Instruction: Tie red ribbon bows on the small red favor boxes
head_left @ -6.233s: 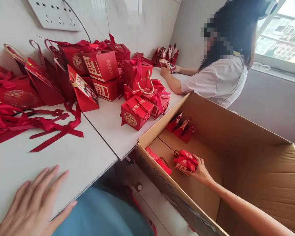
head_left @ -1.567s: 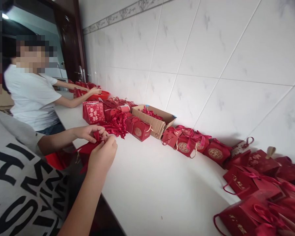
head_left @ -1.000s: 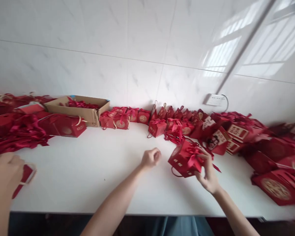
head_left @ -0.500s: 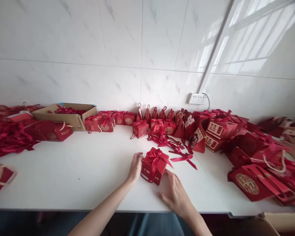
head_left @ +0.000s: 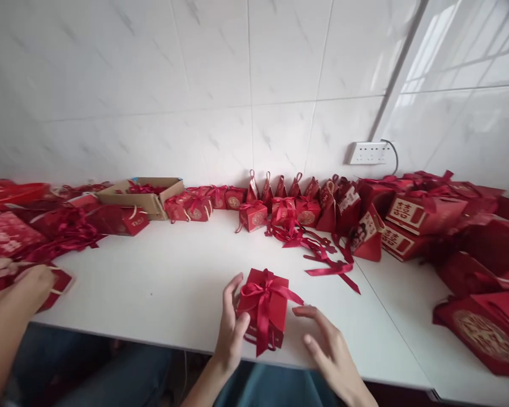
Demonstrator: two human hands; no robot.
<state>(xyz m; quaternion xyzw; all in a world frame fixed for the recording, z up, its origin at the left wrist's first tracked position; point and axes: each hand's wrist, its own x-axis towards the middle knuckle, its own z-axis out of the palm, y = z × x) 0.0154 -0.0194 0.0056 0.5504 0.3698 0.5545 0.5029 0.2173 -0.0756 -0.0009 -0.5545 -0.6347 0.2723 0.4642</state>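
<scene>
A small red gift box (head_left: pixel 266 308) tied with a red ribbon bow stands on the white counter (head_left: pixel 165 288) near its front edge. My left hand (head_left: pixel 230 325) holds the box's left side, thumb on its front and fingers curled round its side. My right hand (head_left: pixel 328 350) hovers just right of the box with its fingers spread and nothing in it.
Several red gift boxes and bags (head_left: pixel 280 209) line the tiled wall, with loose ribbons (head_left: pixel 318 254) before them. A cardboard box (head_left: pixel 142 195) sits back left. Larger red boxes (head_left: pixel 424 217) pile at right. Another person's hand (head_left: pixel 19 294) works at far left. A socket (head_left: pixel 371 152) is on the wall.
The gift box has come nearer the counter's front edge. My left hand now grips its side. My right hand has lifted off the counter and hovers beside it.
</scene>
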